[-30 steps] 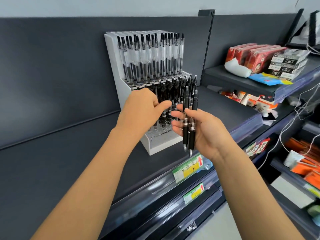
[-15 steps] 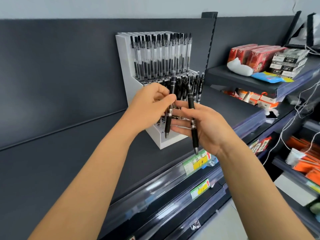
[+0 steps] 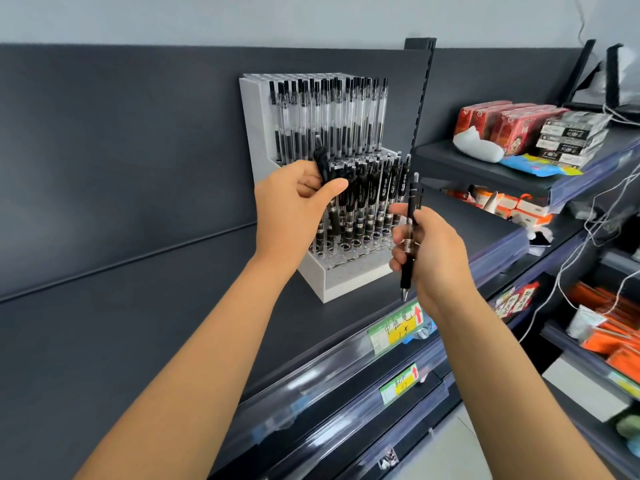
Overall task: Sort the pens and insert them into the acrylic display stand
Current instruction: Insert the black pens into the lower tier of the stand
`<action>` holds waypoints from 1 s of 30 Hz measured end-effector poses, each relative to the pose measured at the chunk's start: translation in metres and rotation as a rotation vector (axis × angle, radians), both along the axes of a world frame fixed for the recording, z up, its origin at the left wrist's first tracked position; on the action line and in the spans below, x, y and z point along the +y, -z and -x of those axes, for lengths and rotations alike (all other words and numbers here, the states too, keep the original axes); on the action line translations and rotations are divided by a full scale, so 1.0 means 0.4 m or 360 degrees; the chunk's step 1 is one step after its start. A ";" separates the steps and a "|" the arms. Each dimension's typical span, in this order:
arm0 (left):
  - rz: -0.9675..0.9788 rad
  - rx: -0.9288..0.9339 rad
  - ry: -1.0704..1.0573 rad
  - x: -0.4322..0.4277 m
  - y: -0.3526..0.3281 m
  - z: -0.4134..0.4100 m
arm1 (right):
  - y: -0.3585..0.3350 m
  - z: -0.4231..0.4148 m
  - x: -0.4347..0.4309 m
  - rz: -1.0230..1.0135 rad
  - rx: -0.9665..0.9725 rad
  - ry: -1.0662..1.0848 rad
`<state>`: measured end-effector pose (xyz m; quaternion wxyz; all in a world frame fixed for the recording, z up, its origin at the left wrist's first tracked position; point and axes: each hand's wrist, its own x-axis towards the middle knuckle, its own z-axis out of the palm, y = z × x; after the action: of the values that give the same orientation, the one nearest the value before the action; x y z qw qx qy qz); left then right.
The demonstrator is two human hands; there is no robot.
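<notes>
A white and clear acrylic display stand (image 3: 341, 284) sits on the dark shelf, with stepped rows. Its back row holds several clear-barrelled pens (image 3: 329, 116); the middle row holds several black pens (image 3: 377, 199); the front holes look bare. My left hand (image 3: 294, 206) pinches one black pen (image 3: 323, 164) at the left end of the middle row, its lower part hidden among the others. My right hand (image 3: 431, 252) grips a single black click pen (image 3: 410, 233) upright, tip down, just right of the stand's front.
The dark shelf (image 3: 173, 323) has yellow-green price tags (image 3: 394, 327) on its front rail. To the right, a higher shelf carries red boxes (image 3: 498, 124) and dark packs (image 3: 571, 136). White cables (image 3: 595, 216) hang at the far right, above orange packets (image 3: 609, 327).
My left hand carried a black pen from in front of the right hand up to the left end of the middle row. My right hand now holds one pen, more upright.
</notes>
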<state>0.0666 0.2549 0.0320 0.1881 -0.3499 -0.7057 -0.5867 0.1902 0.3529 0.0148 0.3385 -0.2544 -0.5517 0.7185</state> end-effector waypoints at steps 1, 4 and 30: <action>0.0035 0.0028 -0.0023 0.004 0.003 0.003 | 0.001 0.001 -0.002 -0.0035 -0.0001 0.0009; 0.0206 0.0140 -0.0062 0.017 0.017 0.009 | 0.004 0.003 -0.006 -0.0118 -0.0023 0.0006; 0.0531 -0.0029 0.0319 -0.034 0.005 0.000 | -0.044 0.055 -0.026 -0.0460 0.0007 -0.0101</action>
<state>0.0667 0.2414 0.0300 0.0617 -0.4395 -0.7565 -0.4804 0.1683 0.3424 0.0325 0.3500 -0.1838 -0.6563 0.6426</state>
